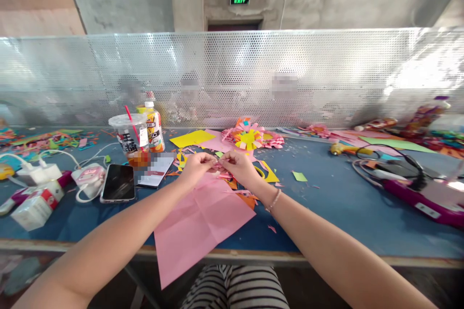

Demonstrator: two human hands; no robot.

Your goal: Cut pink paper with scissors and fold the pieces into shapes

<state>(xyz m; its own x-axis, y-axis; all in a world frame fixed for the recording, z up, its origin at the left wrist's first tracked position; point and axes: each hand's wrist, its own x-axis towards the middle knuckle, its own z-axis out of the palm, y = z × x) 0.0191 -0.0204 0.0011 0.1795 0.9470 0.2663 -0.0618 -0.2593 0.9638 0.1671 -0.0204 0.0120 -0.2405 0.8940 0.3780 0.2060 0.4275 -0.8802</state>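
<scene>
Both hands meet above the middle of the table, fingertips pinched close together. My left hand (197, 168) and my right hand (239, 166) are closed on a small pink paper piece (216, 168), mostly hidden by the fingers. Beneath my wrists lies a large creased sheet of pink paper (206, 215), one corner hanging over the table's front edge. Beyond the hands sit paper flowers, one with a yellow middle (250, 140). Yellow paper with a round cut-out (270, 174) and orange scraps lie beside my right hand.
Left of my hands are a phone (118, 182), a second phone (156, 170), a plastic cup (126, 137) with a red straw and a bottle (154, 128). Chargers and cables lie further left. A purple power strip (420, 200) lies right. A perforated metal screen (246, 67) stands behind.
</scene>
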